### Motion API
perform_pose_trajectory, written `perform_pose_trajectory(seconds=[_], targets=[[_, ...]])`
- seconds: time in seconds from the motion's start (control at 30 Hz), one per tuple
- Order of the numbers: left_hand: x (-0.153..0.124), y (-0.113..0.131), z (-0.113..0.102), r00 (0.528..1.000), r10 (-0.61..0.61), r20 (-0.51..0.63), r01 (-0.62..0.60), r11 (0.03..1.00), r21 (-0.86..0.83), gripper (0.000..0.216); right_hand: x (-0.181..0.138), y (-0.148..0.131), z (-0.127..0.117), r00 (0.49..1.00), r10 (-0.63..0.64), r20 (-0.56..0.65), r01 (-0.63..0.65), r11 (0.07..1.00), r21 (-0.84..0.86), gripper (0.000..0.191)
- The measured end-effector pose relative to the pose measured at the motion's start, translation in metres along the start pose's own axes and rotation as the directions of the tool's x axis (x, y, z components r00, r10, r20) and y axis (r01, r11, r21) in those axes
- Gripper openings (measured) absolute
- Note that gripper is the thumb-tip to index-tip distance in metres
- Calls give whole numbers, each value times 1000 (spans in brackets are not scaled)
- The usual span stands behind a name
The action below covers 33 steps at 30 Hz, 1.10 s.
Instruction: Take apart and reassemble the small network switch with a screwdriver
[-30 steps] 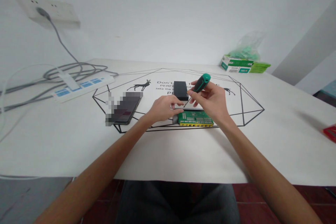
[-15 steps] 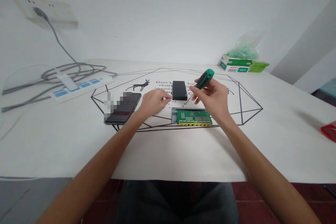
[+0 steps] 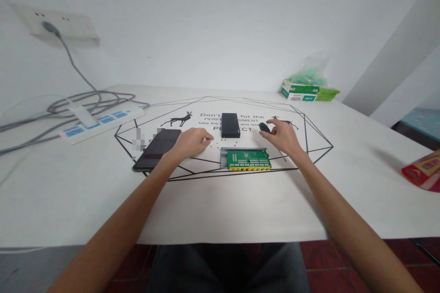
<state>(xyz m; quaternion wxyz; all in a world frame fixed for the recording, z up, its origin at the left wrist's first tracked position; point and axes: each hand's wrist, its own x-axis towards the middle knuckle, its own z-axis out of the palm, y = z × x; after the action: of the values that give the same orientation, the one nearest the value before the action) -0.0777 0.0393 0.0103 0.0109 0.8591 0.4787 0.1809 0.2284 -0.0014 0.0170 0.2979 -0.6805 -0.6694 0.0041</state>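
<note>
My left hand (image 3: 193,142) rests on the table beside the smartphone (image 3: 158,149), its fingertips pinched together; whatever they may hold is too small to make out. Several tiny dark screws (image 3: 222,140) lie scattered just right of those fingertips. My right hand (image 3: 284,136) is over a green and black screwdriver (image 3: 264,127), thumb and forefinger apart around its handle. The screwdriver lies low, its shaft pointing back toward me under the palm. Between my hands are a black rectangular case (image 3: 230,125) and, closer to me, a green circuit board (image 3: 249,159) with yellow ports in a grey metal tray (image 3: 224,159).
At the left lies a white power strip (image 3: 103,123) with coiled grey cable (image 3: 55,107) running to a wall socket (image 3: 57,23). Green and white boxes (image 3: 299,90) with a plastic bag (image 3: 311,71) stand at the back right. A red packet (image 3: 424,171) sits at the right edge.
The screwdriver has gone from upright over the screws to lying low at the right, and my right fingers have spread. My left hand has drawn slightly left. The view has shifted slightly.
</note>
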Motion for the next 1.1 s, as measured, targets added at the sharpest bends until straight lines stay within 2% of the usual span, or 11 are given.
perform_pose_trajectory(seconds=[0.13,0.2,0.3,0.37,0.5,0.73,0.9,1.1], targets=[[-1,4,-8,998,17,-61,-21,998,-64,26,-4,23,8,992,-10,129,36,980,-195,46],[-3,14,-10,995,81,-55,-88,987,-137,27,-6,28,13,989,4,146,30,973,-230,46],[-7,35,-10,981,194,-14,-193,957,-215,37,-8,27,18,983,2,186,46,966,-256,47],[-10,48,-8,965,257,43,-245,951,-188,44,-9,25,20,978,-8,210,65,962,-264,48],[-12,55,-5,951,275,141,-254,956,-149,58,-10,24,18,970,-30,243,96,959,-268,48],[-11,47,-2,943,272,193,-258,962,-93,75,-12,21,16,953,-106,285,166,967,-193,42],[-12,52,-1,937,299,178,-290,954,-73,73,-13,19,19,958,-133,254,169,977,-127,37],[-13,54,-4,929,292,228,-286,956,-58,67,-12,18,17,962,-125,244,150,985,-88,38]])
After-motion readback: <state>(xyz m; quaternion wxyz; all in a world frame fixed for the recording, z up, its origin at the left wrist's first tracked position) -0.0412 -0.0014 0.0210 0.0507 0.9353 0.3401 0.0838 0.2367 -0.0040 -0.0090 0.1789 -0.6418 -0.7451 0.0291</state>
